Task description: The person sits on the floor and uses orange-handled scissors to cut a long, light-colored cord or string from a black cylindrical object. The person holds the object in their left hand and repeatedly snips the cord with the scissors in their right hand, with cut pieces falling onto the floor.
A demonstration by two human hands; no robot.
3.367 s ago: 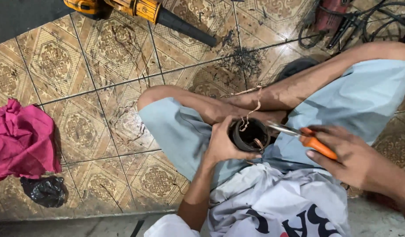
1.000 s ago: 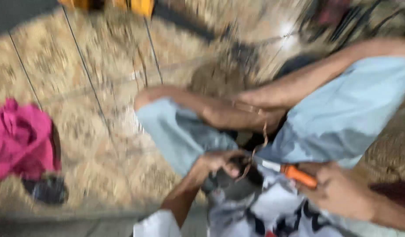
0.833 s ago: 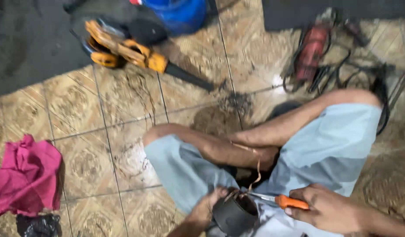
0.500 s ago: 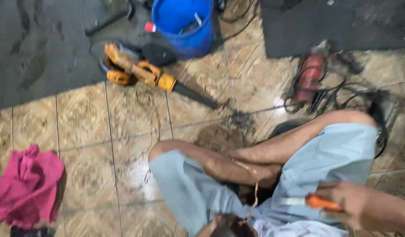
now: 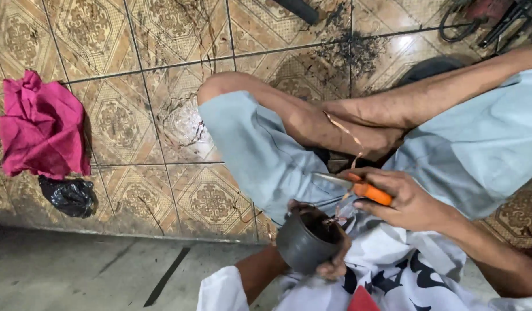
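From the head camera I look down on a person sitting cross-legged on a patterned tile floor [image 5: 133, 109], in light blue shorts [image 5: 260, 155] and a white shirt with dark print.

The left hand [image 5: 329, 262] is wrapped around a dark, round metal housing [image 5: 303, 245], fingers closed on its far side from beneath, its open mouth tilted up toward the camera. The housing sits low in the lap, just in front of the shirt and over the left thigh. I can see a dark hollow inside it, but the detail within is too dim to make out.

The right hand [image 5: 407, 201] is clamped on a tool with an orange handle [image 5: 370, 193]; its thin metal blade [image 5: 332, 179] points left, with the tip just above the housing's rim. I cannot tell whether the blade touches the rim.

A thin coppery strand [image 5: 349, 138] curls from the crossed shins down toward the housing's mouth, passing right by the blade.

Well to the left, a crumpled pink cloth [image 5: 41, 124] lies on the tiles, and a small black plastic bag [image 5: 70, 196] sits just below it, touching its lower edge. A bare concrete strip [image 5: 93, 270] runs along the bottom of the view. At the top right, dark cables [image 5: 491, 23] lie on the tiles near scattered black debris [image 5: 352, 52].
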